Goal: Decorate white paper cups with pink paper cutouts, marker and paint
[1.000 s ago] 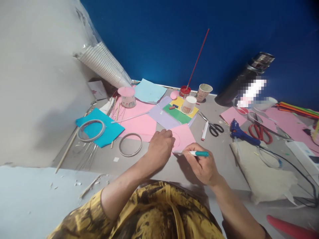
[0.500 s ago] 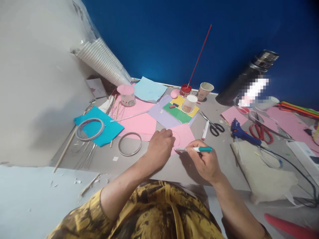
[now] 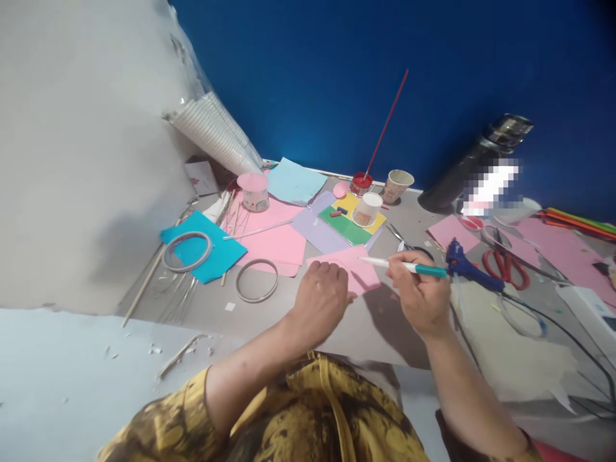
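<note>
My right hand point(image 3: 421, 295) grips a white marker with a green end point(image 3: 409, 266). Its tip points left, raised above a small sheet of pink paper point(image 3: 366, 273). My left hand point(image 3: 323, 292) lies on that sheet with its fingers curled down and thumb near the lower edge; the fingertips are hidden. A faint curved line shows on the paper beside the knuckles. To the left of this hand lies a grey ring point(image 3: 256, 281). Behind my right hand are black-handled scissors point(image 3: 421, 253), partly covered by it.
A blue glue gun point(image 3: 469, 266), red-handled scissors point(image 3: 505, 266) and a cloth point(image 3: 514, 346) lie right. Further back stand paper cups point(image 3: 398, 186), a red pot point(image 3: 361, 182) with a long stick and a black flask point(image 3: 462, 170). Turquoise paper point(image 3: 226, 256) bears a tape roll point(image 3: 205, 256).
My right hand has lifted the marker off the pink paper and moved right. My left hand has shifted slightly right and down on the sheet. The whole view has tilted a little.
</note>
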Demonstrator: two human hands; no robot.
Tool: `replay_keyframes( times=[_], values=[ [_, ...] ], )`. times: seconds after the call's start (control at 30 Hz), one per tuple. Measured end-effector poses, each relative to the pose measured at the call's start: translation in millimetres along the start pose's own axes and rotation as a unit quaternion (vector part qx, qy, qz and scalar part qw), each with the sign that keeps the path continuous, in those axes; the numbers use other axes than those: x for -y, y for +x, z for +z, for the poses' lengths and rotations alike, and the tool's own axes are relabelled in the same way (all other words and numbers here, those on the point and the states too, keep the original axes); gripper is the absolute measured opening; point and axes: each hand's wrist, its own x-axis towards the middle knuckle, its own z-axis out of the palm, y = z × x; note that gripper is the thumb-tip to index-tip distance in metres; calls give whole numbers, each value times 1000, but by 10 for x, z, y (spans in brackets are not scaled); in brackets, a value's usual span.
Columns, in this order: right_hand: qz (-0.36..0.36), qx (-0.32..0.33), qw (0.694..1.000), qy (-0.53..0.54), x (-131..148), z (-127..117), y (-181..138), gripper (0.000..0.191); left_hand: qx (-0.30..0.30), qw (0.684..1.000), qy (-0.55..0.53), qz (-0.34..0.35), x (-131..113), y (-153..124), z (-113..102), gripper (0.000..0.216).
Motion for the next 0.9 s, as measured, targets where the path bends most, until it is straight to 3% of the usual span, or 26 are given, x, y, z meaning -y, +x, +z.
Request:
replay_keyframes(
  times=[0.1, 0.17, 0.27, 0.33, 0.53, 0.9],
  values=[
    [-5, 22, 1000, 11, 67, 25, 154, 21, -3, 999, 48, -23, -201, -42, 70, 60],
    [-7, 66, 998, 20, 114, 96, 250, 22, -16, 994, 88, -65, -340, -60, 188, 85],
    [-24, 136, 990, 30, 166, 248, 361, 22, -5, 988, 114, -101, -487, -66, 373, 105],
    [-43, 165, 985, 24, 183, 350, 406, 21, 2, 988, 113, -109, -528, -67, 443, 107],
    [-73, 161, 984, 13, 155, 552, 423, 20, -9, 990, 103, -94, -507, -99, 466, 100],
    [-113, 185, 976, 8, 66, 660, 332, 17, -19, 994, 61, -91, -488, -92, 518, 89]
  ],
)
